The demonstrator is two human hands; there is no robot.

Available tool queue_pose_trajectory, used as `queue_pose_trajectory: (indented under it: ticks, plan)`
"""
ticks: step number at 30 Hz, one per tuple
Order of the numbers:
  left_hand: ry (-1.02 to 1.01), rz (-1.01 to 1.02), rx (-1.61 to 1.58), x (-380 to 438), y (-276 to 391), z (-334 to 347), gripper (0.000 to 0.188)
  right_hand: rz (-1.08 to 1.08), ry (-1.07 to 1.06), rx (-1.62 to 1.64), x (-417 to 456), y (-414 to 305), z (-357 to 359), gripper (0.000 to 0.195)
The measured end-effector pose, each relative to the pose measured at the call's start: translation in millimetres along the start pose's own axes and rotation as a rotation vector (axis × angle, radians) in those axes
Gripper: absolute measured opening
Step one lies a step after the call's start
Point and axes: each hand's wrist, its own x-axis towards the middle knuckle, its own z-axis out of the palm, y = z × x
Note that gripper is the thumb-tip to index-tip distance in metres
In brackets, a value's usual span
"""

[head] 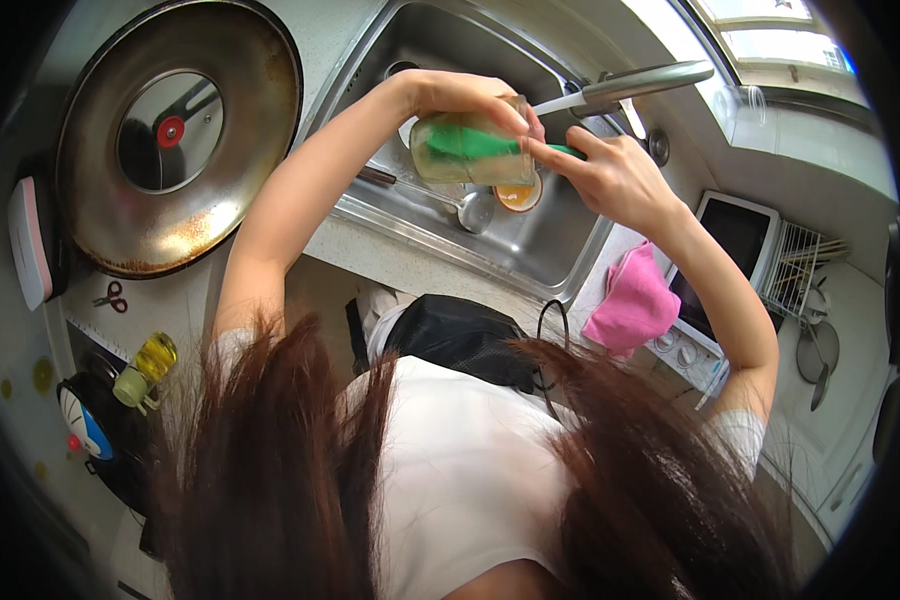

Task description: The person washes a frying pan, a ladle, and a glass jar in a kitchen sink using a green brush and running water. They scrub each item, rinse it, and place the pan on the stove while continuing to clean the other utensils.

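Observation:
Over the stainless steel sink (pixel 525 259), my left hand (pixel 476 97) grips a clear glass jar (pixel 427 169) tilted on its side, its mouth toward the right. My right hand (pixel 615 172) holds the thin handle of a green brush (pixel 472 142), whose head is inside the jar. The exact kind of bristles is blurred through the glass. Below the jar, a small bowl (pixel 519 196) with yellowish content sits in the sink. A metal ladle (pixel 475 213) with a dark handle lies beside it. The faucet (pixel 630 82) reaches in from the right, just behind my hands.
A large metal pan lid (pixel 247 97) with a glass centre lies left of the sink. Scissors (pixel 112 298) and an oil bottle (pixel 146 367) are further left. Right of the sink, a pink cloth (pixel 634 304) hangs by a white countertop oven (pixel 727 247) and a wire rack (pixel 795 262).

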Motion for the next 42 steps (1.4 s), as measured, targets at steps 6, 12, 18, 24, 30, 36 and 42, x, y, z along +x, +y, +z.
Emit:
queue_pose_trajectory:
  ticks: [6,12,18,24,30,36,42]
  plan:
    - [0.046,-0.002,0.203,6.3,7.1,21.3,0.067,0.442,-0.508,1.230,11.6,21.4,-7.9,0.031]
    - [0.063,0.059,0.391,-3.4,28.4,18.4,0.072,0.715,-0.526,2.362,-14.8,8.9,41.1,0.032]
    - [0.056,-0.027,0.361,-6.8,27.0,22.0,0.067,0.589,-0.273,2.013,-8.1,-22.3,43.4,0.034]
    - [-0.036,0.097,0.183,-6.2,25.2,18.8,0.056,0.191,0.104,1.155,-9.2,-28.8,50.4,0.045]
    - [-0.146,0.036,-0.110,-7.2,20.7,20.6,0.058,-0.148,0.275,0.234,-3.1,-9.8,35.4,0.063]
    - [-0.096,0.028,-0.035,3.7,10.4,17.4,0.056,0.047,0.284,0.572,-10.8,-26.5,49.1,0.053]
    - [0.016,0.007,0.482,-4.4,22.4,22.4,0.067,0.845,-0.019,2.161,-8.9,-76.4,33.5,0.033]
